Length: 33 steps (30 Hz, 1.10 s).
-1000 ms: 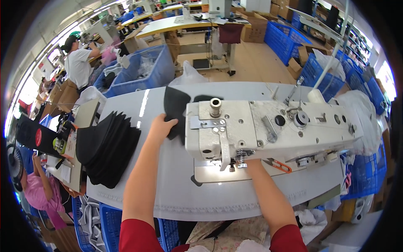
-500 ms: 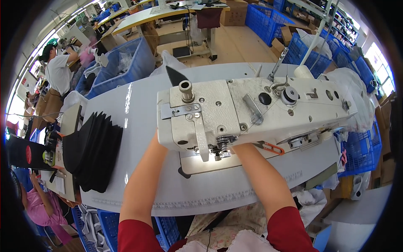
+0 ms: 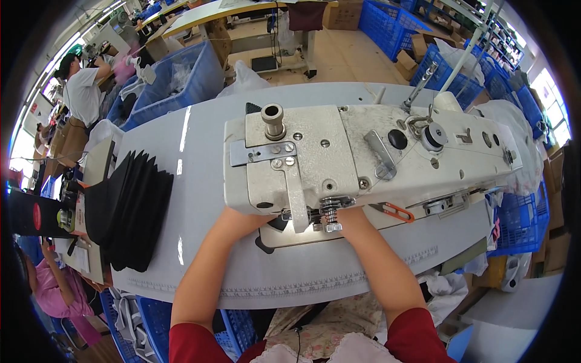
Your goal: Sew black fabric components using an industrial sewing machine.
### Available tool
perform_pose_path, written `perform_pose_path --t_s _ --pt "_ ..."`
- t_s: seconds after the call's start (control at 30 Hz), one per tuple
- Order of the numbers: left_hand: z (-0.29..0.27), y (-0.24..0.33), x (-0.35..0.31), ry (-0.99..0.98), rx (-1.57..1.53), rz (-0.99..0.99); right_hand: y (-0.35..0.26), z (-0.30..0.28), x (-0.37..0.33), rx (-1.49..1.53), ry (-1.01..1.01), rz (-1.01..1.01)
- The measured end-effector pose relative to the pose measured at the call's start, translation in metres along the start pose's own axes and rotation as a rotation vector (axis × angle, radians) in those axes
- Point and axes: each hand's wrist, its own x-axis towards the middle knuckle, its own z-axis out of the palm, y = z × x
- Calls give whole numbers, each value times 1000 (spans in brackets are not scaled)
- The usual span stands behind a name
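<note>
A white industrial sewing machine (image 3: 302, 151) fills the middle of the table, its needle area lit from below. My left hand (image 3: 243, 221) reaches under the left end of the machine head, which hides its fingers. From the other side of the presser area, my right hand (image 3: 350, 219) goes beneath the arm, fingers hidden too. A bit of black fabric (image 3: 278, 224) shows on the metal plate beside my left hand. Another dark tip of fabric (image 3: 253, 108) peeks out behind the machine head. What either hand holds cannot be made out.
A stack of black fabric pieces (image 3: 136, 212) stands on the table's left. Orange-handled thread snips (image 3: 396, 212) lie under the machine arm, right of my right hand. Blue crates (image 3: 387, 33) stand beyond the table. At left, a person in white (image 3: 82, 94) sits working.
My left hand has drawn nearer, its wrist now showing below the machine head. The black fabric tip behind the machine has mostly slid out of sight. The view has shifted slightly.
</note>
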Motion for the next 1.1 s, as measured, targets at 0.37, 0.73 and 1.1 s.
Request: perform_pose_path --t_s 0.37,0.73,1.1 --pt "17 -35 3 15 118 131 7 13 -16 166 -22 0" --pt "26 -51 9 141 252 266 -3 24 3 334 -23 12" --pt "21 -28 4 192 224 270 -10 39 1 526 4 2"
